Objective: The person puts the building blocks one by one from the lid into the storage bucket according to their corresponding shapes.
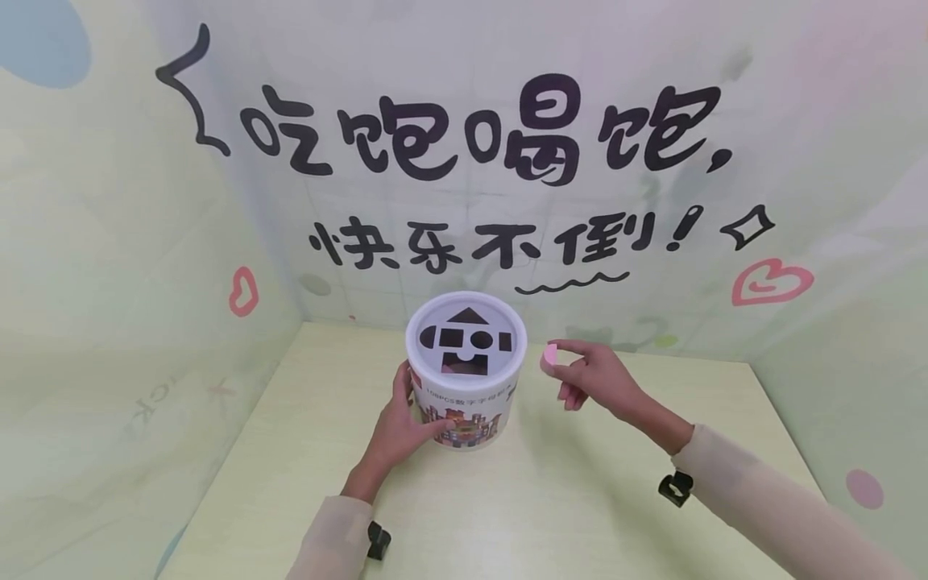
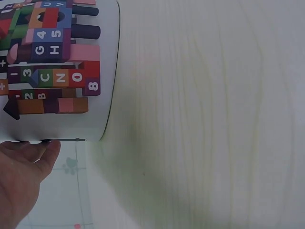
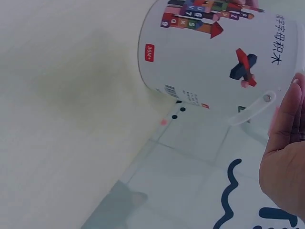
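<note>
left hand hugs the block tub | right hand pinches pink block mid-frame | match the lid hole, keep tub steady

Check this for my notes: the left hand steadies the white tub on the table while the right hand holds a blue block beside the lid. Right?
Not quite. The block pinched in the right hand is pink, not blue, as the head view shows. The rest holds: the left hand steadies the white tub on the table.
</note>
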Demonstrator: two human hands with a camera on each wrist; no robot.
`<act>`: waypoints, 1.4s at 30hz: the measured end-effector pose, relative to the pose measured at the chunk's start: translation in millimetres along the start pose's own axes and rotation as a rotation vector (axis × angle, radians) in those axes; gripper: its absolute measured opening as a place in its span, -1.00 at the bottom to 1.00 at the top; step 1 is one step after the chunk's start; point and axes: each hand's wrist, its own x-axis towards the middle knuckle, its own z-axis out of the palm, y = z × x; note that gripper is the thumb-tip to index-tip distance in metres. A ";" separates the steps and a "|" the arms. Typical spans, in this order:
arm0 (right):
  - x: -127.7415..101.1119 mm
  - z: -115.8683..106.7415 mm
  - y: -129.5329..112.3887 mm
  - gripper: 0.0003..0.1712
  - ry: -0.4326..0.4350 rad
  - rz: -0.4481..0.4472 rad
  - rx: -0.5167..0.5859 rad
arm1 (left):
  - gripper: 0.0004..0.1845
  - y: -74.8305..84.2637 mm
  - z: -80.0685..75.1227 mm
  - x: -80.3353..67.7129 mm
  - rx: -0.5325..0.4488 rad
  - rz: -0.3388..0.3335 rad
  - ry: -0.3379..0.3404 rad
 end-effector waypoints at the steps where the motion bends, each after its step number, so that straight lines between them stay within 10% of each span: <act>1: 0.1 -1.6 -3.5 -0.15 0.001 -0.007 0.001 | 0.32 0.5 -0.1 -0.2 0.002 0.005 -0.001; 17: 19.8 -5.1 -51.2 -0.29 -0.034 -0.073 0.023 | 0.32 0.9 -0.5 -0.4 0.018 0.011 0.002; 42: 63.7 82.5 -84.5 -0.54 -0.159 -0.165 -0.029 | 0.30 3.0 -1.3 -0.5 0.031 -0.026 -0.026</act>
